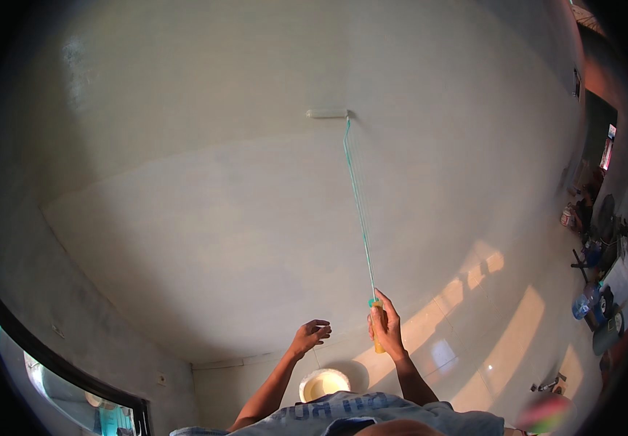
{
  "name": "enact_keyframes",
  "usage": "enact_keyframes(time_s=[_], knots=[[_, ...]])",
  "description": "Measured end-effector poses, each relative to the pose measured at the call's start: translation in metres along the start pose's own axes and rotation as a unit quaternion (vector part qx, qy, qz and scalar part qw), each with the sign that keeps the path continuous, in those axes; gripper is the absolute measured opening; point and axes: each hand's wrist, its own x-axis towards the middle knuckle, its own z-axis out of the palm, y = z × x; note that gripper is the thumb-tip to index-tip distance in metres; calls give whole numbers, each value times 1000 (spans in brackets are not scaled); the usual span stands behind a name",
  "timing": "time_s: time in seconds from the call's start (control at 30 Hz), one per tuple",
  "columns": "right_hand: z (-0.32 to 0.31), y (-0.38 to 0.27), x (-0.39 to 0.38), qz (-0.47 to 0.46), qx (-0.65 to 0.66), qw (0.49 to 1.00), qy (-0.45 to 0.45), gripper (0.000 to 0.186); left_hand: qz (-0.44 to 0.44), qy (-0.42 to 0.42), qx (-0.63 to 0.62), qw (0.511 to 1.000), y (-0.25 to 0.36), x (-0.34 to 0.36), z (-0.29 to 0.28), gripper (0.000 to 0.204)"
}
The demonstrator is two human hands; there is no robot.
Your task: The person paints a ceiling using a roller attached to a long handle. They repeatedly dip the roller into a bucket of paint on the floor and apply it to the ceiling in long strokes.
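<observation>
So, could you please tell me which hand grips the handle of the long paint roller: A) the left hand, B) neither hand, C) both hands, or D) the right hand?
D: the right hand is closed around the roller's orange handle, while the left hand hangs free beside it with its fingers curled on nothing.

One paint roller (357,211), one bucket (323,384)

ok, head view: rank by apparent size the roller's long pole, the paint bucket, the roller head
1. long pole, held in the right hand
2. paint bucket, partly hidden by the shirt
3. roller head, smallest, though it is farthest from the camera, so that rank is unsure
</observation>
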Motion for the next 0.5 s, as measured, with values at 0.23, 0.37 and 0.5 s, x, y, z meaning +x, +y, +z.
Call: enact_keyframes(time_s=[0.23,0.37,0.5], knots=[[5,12,-33,-31,31,999,-18,44,-10,5,-17,1000,0,1,-1,46],[12,3,-23,-8,17,1000,-10,44,-6,5,-19,1000,2,-3,0,46],[15,4,-7,-23,0,1000,-17,43,-10,7,-19,1000,6,-4,1,46]])
